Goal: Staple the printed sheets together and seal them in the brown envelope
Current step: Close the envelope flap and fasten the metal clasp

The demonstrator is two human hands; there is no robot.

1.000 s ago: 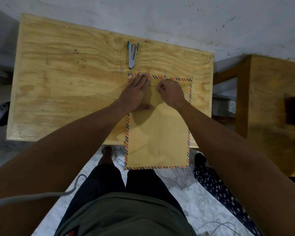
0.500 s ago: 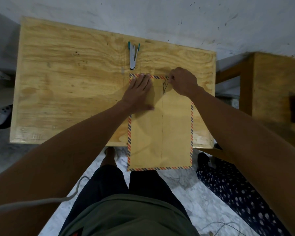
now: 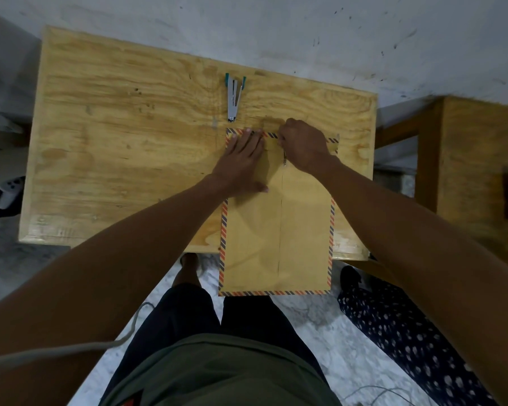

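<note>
One brown envelope (image 3: 276, 230) lies on the desk (image 3: 129, 148), its 6 o'clock end overhanging; contents hidden. Left hand (image 3: 241, 159) presses flat, fingers spread. Right hand (image 3: 304, 146) pinches the flap. One stapler (image 3: 234, 98) lies at 12 o'clock.

left hand (image 3: 242, 159) flat, palm down, right hand (image 3: 302, 145) curled, fingertips pinching

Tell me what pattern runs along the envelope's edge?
Diagonal red and blue stripes border the brown envelope, clearest in the head view.
</note>
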